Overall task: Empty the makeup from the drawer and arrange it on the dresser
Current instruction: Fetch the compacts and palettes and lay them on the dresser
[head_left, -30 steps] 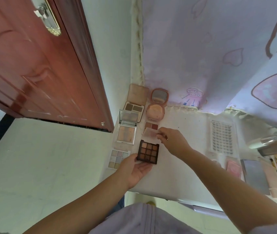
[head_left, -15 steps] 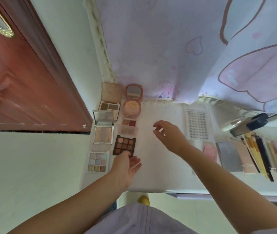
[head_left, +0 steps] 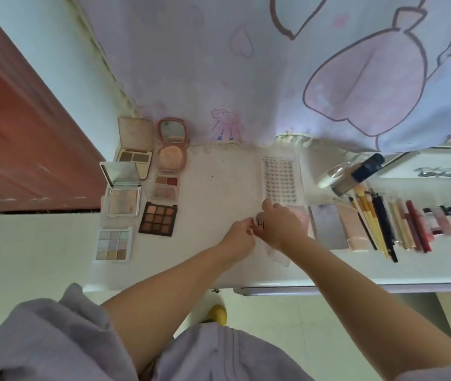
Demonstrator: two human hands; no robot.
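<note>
A small clear plastic packet (head_left: 275,250), thin and glossy with dark printed letters near its top, is pinched between both hands above the smooth white dresser top (head_left: 219,193). The left hand (head_left: 239,235) is curled with its fingertips on the packet's left edge; the right hand (head_left: 279,225) is curled round the packet from above. What the packet contains cannot be made out.

At the left of the dresser, the palettes are laid in two columns: a square dark nine-pan palette (head_left: 158,222) of matte browns, a pale pastel nine-pan palette (head_left: 113,244), a mirrored square highlighter compact (head_left: 123,192), a beige hinged compact (head_left: 135,145) and a rounded pink compact (head_left: 171,145) with its mirror raised. A rectangular tray of lash clusters (head_left: 280,180) lies just behind the right hand. At the right, slim brushes and pencils (head_left: 378,224) are lined up side by side.
</note>
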